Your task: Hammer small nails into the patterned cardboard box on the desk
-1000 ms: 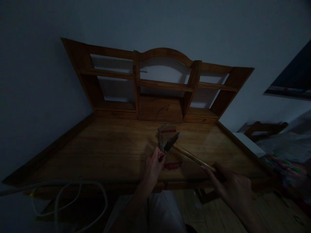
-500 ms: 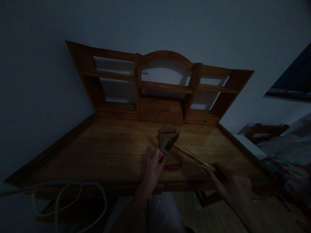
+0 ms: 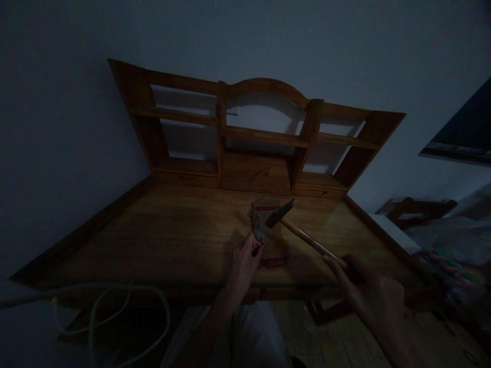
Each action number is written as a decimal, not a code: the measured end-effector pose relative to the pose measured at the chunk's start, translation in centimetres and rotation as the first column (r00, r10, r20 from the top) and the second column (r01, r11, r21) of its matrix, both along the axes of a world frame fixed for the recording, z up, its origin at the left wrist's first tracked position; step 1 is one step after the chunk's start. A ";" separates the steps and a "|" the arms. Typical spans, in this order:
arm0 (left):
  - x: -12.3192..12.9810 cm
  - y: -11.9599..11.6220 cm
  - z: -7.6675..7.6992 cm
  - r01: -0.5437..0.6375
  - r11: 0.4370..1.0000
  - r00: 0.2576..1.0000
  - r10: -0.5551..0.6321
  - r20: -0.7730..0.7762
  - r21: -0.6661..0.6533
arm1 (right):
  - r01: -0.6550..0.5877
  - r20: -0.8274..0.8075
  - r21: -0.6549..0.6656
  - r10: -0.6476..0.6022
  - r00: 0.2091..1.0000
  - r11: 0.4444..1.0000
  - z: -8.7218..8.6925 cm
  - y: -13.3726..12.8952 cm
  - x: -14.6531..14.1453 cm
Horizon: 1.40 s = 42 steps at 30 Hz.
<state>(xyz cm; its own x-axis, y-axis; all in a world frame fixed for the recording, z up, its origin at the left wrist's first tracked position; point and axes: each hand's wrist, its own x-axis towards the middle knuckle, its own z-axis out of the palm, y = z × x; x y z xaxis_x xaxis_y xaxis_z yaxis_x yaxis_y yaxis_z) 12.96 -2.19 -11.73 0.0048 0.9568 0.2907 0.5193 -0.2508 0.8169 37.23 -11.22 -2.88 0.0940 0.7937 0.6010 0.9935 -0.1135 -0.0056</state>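
My right hand [image 3: 374, 289] is wrapped round the wooden handle of a hammer [image 3: 305, 236]. Its dark metal head hangs above a flattened piece of printed cardboard [image 3: 274, 250], tan with red bands, that lies on the wooden desk [image 3: 184, 230]. At the cardboard's left edge, the fingers of my left hand [image 3: 245, 260] are pinched together. Something small and dark shows at those fingertips, too dim and small to name. The hammer head is apart from my left fingers, up and to their right.
A wooden shelf unit [image 3: 264, 135] rises along the desk's back. A pale looped cable [image 3: 166, 312] hangs at the front left. To the right stand a chair back [image 3: 422, 207], a white surface [image 3: 395, 232] and plastic-wrapped items [image 3: 452, 255]. The room is dim.
The hammer has risen and moved right, away from my left fingertips, with my right hand shifting slightly right. My left hand stays pinched at nearly the same place.
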 end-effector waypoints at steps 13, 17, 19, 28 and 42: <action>0.0 0.1 -0.4 0.000 1.000 1.000 0.000 -0.010 0.024 | -0.006 0.063 -0.126 0.014 0.998 0.992 0.0 0.8 -0.6; 0.0 0.0 -0.3 -0.002 1.000 1.000 0.002 0.002 0.022 | 0.000 0.031 -0.081 0.003 1.000 0.997 0.6 0.8 -0.6; 0.1 0.0 -0.2 -0.011 1.000 1.000 0.011 -0.002 0.015 | -0.022 0.023 -0.085 0.024 0.999 0.996 0.9 0.7 -0.8; 0.1 0.0 -0.8 -0.017 0.999 1.000 0.018 -0.019 0.036 | -0.037 0.038 -0.130 0.042 0.998 0.991 -0.3 -0.2 -0.9; 0.0 0.0 -0.4 -0.008 0.999 0.999 0.009 -0.038 0.033 | 0.007 0.027 -0.135 -0.003 1.000 0.991 -0.4 -1.2 -1.1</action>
<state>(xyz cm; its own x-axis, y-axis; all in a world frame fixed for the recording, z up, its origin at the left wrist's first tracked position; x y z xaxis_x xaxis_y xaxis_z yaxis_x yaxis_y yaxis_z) 13.00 -2.19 -12.17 0.0086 0.9467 0.3219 0.5525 -0.2728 0.7876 36.18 -12.45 -3.23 0.0835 0.8675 0.4904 0.9925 -0.1162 0.0366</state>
